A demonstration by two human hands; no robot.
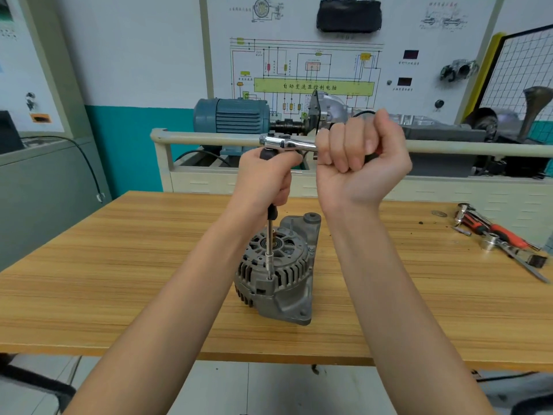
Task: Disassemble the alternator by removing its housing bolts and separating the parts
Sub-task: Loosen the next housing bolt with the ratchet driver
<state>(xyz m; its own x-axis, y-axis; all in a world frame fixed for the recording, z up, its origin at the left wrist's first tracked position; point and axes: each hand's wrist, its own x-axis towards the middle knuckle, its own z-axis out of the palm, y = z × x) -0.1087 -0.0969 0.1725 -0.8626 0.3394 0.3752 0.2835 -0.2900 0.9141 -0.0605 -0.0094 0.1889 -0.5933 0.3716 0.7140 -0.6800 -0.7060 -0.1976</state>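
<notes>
**Ratchet and extension set on an alternator housing bolt**

The alternator (276, 269) stands on a wood-grain table (104, 280), a cast grey metal body with a ring of cooling slots, a round bearing at the top centre and a lug with a hole at its far corner. A slim, bright steel extension bar (270, 250) rises upright from a bolt recess on the near rim of the housing. The left hand (266, 181) is curled round the bar's black upper grip, directly above the alternator. On top of it sits the polished chrome head of a ratchet (284, 143), lying level and pointing right. The right hand (359, 154) is clenched round the ratchet's handle, fingers wrapped tight, up and to the right of the alternator and well clear of it. Red-and-black-handled tools (496, 235) and a loose socket (488, 243) lie at the table's far right.
</notes>
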